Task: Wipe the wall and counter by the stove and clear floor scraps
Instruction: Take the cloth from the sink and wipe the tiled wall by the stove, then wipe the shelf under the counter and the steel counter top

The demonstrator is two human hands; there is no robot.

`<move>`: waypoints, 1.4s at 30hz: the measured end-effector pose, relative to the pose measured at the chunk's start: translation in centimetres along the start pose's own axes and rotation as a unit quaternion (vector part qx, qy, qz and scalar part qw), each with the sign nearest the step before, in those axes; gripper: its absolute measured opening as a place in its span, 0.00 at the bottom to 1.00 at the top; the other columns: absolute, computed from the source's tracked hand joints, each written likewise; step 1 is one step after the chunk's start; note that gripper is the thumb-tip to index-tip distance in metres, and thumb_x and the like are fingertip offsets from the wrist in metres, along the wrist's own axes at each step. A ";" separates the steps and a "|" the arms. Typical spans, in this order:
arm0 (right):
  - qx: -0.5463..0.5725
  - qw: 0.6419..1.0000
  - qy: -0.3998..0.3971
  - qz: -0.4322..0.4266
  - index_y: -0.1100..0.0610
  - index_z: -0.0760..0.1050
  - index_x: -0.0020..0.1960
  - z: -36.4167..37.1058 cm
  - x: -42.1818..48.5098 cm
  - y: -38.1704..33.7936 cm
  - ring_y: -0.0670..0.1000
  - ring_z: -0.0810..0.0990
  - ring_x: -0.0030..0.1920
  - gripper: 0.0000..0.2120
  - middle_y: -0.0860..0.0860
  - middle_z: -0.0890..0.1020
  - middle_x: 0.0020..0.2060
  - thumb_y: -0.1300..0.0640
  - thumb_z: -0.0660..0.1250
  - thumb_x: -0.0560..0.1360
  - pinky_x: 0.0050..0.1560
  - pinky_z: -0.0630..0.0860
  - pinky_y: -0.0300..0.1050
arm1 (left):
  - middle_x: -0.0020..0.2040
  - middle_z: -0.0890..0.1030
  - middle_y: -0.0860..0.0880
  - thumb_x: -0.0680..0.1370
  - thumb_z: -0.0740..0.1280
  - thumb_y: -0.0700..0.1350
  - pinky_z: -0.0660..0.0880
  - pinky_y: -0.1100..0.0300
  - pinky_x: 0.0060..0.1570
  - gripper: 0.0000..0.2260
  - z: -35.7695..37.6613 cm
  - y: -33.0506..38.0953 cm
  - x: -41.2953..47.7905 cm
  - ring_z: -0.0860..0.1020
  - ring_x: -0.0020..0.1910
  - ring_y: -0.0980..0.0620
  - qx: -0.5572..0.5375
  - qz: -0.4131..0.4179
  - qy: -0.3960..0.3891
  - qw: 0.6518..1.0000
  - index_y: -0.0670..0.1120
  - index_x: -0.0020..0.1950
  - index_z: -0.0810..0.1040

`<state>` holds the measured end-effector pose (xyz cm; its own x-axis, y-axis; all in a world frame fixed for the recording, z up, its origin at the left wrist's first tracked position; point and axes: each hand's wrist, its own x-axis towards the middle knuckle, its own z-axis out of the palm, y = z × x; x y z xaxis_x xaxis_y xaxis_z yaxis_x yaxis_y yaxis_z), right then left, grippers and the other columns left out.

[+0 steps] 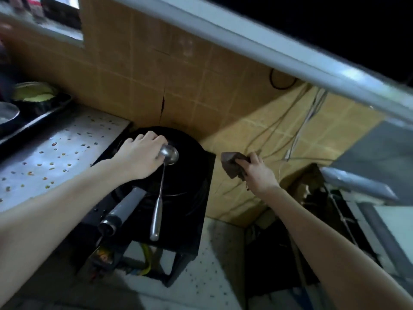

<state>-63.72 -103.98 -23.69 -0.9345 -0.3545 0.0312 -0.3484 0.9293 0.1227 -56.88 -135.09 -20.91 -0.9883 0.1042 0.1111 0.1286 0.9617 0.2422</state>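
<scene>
- Head cam, only view there is, and it's pretty blurry and tilted.
- Right hand sits around 3 o'clock from the wok, fingers clenched round a scrunched brown cloth. The cloth is up in front of the tan tiled side wall; can't tell whether it actually touches the tiles.
- Left hand lies palm down on the black wok, fingers bent over its 11 o'clock rim. Honestly can't tell if it's gripping anything or just resting.
- A steel ladle lies in the wok, bowl just beside the left thumb, handle pointing out toward 6 o'clock.
- The wok sits on a black stove, with its grey handle sticking out at 7 o'clock.
- Speckled counter butts up against the stove at 9 o'clock, with a dark tray of bowls at its far-left end.
- Back tiled wall is at 12 o'clock, with a dark crack just above the wok.
- Loose cables hang down the side wall at about 2 o'clock.
- Speckled floor shows at 6 o'clock under the stove.
</scene>
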 end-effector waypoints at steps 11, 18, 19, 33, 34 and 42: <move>0.058 0.994 -0.017 0.087 0.49 0.63 0.71 5.3 -8.4 6.9 0.58 0.67 0.62 0.23 0.55 0.66 0.60 0.58 0.62 0.78 0.53 0.76 0.51 | 0.68 0.66 0.46 0.80 0.57 0.50 0.65 0.46 0.62 0.17 4.3 9.3 0.7 0.66 0.66 0.43 0.036 0.068 -0.042 0.996 0.48 0.69 0.64; 0.076 0.994 -0.069 0.041 0.50 0.63 0.72 10.1 -12.4 12.4 0.60 0.65 0.63 0.23 0.56 0.65 0.62 0.60 0.59 0.78 0.51 0.77 0.52 | 0.67 0.68 0.45 0.80 0.58 0.50 0.68 0.46 0.61 0.18 9.4 15.9 1.3 0.69 0.64 0.43 0.035 0.046 -0.073 0.996 0.48 0.69 0.65; 0.077 0.994 -0.077 0.030 0.51 0.62 0.72 10.7 -12.7 13.1 0.60 0.65 0.63 0.23 0.56 0.65 0.61 0.61 0.59 0.78 0.48 0.77 0.53 | 0.67 0.68 0.45 0.80 0.58 0.49 0.68 0.47 0.60 0.18 10.2 17.1 1.3 0.70 0.63 0.43 0.031 0.039 -0.079 0.996 0.48 0.69 0.64; 0.136 0.982 -0.131 0.019 0.51 0.65 0.71 17.0 -13.6 18.5 0.58 0.67 0.59 0.22 0.55 0.67 0.57 0.61 0.58 0.78 0.50 0.76 0.51 | 0.67 0.68 0.46 0.80 0.57 0.49 0.67 0.49 0.59 0.18 17.4 23.2 0.3 0.69 0.63 0.44 -0.001 -0.015 -0.133 0.991 0.48 0.70 0.65; 0.135 0.981 -0.139 0.017 0.51 0.64 0.71 17.4 -13.4 18.5 0.59 0.67 0.59 0.22 0.55 0.66 0.57 0.61 0.58 0.78 0.49 0.76 0.51 | 0.67 0.68 0.46 0.80 0.57 0.49 0.67 0.49 0.60 0.18 17.8 23.2 0.5 0.69 0.63 0.44 -0.002 -0.012 -0.140 0.990 0.48 0.70 0.65; 0.124 0.980 -0.157 0.014 0.52 0.65 0.69 22.9 -10.0 18.4 0.59 0.66 0.61 0.20 0.56 0.67 0.58 0.58 0.59 0.78 0.46 0.73 0.51 | 0.66 0.69 0.45 0.80 0.57 0.48 0.69 0.48 0.59 0.17 23.9 23.1 3.2 0.70 0.63 0.44 -0.015 -0.004 -0.127 0.992 0.48 0.68 0.65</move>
<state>-62.46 -80.93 -44.49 -0.9066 -0.3154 -0.2805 -0.2929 0.9486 -0.1198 -59.00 -106.47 -38.04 -0.9777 0.1600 -0.1363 0.1185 0.9552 0.2712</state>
